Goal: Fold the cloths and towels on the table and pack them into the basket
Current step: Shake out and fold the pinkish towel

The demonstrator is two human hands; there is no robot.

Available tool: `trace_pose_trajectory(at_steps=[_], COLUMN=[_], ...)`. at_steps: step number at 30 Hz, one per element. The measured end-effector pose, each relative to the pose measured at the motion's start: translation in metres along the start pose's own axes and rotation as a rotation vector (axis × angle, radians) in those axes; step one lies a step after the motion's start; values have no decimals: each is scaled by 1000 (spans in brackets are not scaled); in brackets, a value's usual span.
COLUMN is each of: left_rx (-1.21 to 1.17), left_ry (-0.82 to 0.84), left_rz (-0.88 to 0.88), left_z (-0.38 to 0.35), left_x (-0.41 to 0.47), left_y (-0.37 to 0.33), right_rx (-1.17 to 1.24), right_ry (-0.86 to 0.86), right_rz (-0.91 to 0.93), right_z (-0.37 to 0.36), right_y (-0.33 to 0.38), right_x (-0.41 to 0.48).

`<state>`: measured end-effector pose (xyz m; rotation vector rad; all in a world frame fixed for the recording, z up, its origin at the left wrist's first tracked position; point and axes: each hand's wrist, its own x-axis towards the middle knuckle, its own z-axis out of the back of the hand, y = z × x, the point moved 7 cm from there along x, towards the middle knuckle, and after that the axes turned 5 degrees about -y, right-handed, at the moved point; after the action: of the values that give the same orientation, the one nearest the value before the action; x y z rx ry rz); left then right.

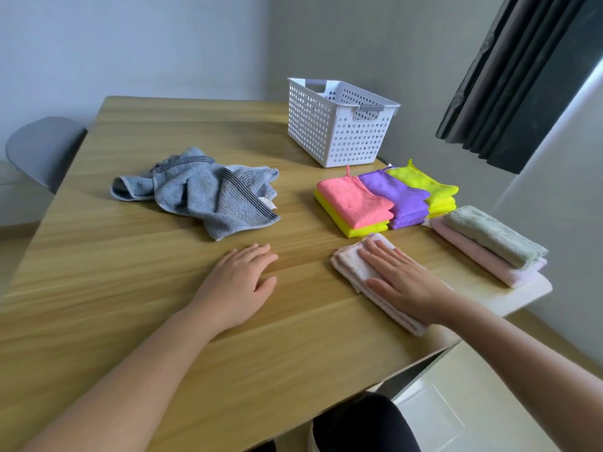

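Folded pale pink cloth (347, 262) lies near the table's right edge. The right hand (404, 282) lies flat on it, fingers straight, pressing (no grasp). Left hand (238, 282) at its 9 o'clock, palm down on the wooden table (130, 288), fingers relaxed, holding nothing. Crumpled blue towel (202, 194) at 10 o'clock. Bright folded cloth stacks (401, 197) at 12, white perforated basket (326, 125) beyond. Stacked grey-green and pink towels (489, 236) at 2.

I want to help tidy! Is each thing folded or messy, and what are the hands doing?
Blue towel: crumpled, unfolded.
Basket: upright, nothing seen inside.
Bright cloths: folded, in stacks.
Green towel: folded, on folded pink towel.
Pale towel: folded, under right hand.
Left hand: relaxed, resting on table.
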<state>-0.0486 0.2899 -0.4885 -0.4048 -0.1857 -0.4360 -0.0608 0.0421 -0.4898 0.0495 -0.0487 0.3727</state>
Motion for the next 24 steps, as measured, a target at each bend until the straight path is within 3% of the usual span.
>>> trace_pose_trajectory(at_steps=[16, 24], left_rx=[11, 12], left_ry=[-21, -19], left_rz=[-11, -8], left_z=[0, 1], left_x=[1, 1], left_y=[-1, -1], right_rx=[8, 32], right_ry=[-13, -35], right_rz=[-235, -245], right_z=[6, 9], right_y=[-97, -111], right_x=[-12, -10])
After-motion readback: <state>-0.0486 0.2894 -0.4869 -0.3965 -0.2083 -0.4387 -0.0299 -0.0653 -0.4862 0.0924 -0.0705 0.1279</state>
